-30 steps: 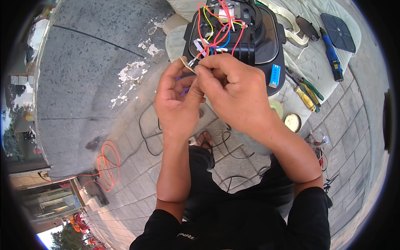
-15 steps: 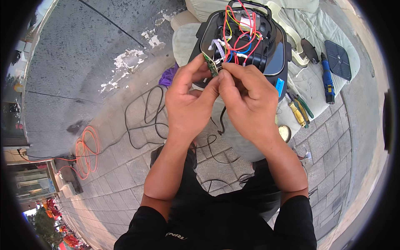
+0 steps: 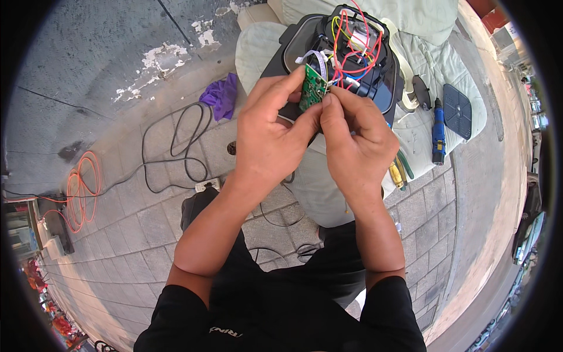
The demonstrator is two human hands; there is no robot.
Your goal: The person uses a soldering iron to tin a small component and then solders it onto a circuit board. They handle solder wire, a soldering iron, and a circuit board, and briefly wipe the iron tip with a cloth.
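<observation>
Left hand [image 3: 270, 132]: gripping a green circuit board [image 3: 312, 88] along its left and lower edges, between thumb and fingertips, component side in view. Right hand [image 3: 359, 138]: thumb and forefinger pinched together at the board's right edge; whether they grip the edge itself or a lead there is hidden. The board is held tilted, at the near side of an opened black appliance [image 3: 277, 68]. A pale ribbon cable [image 3: 321, 60] arches just above the board; its attachment cannot be made out. Beyond, red, yellow and blue wires [image 3: 336, 73] loop loosely over the appliance's exposed interior.

State of the work, as judged from this layout: the opening of the appliance appears complete, and the board is outside the casing; the wiring is not tucked in, the board is not seated, and the casing is not closed.

Farther out, to the right on a pale padded cloth [image 3: 328, 193]: a dark oval piece [image 3: 420, 92], a blue power screwdriver [image 3: 438, 134] and, just beside it, a black square plate [image 3: 457, 111]. To the left, on the paving: a crumpled purple cloth [image 3: 220, 98].
</observation>
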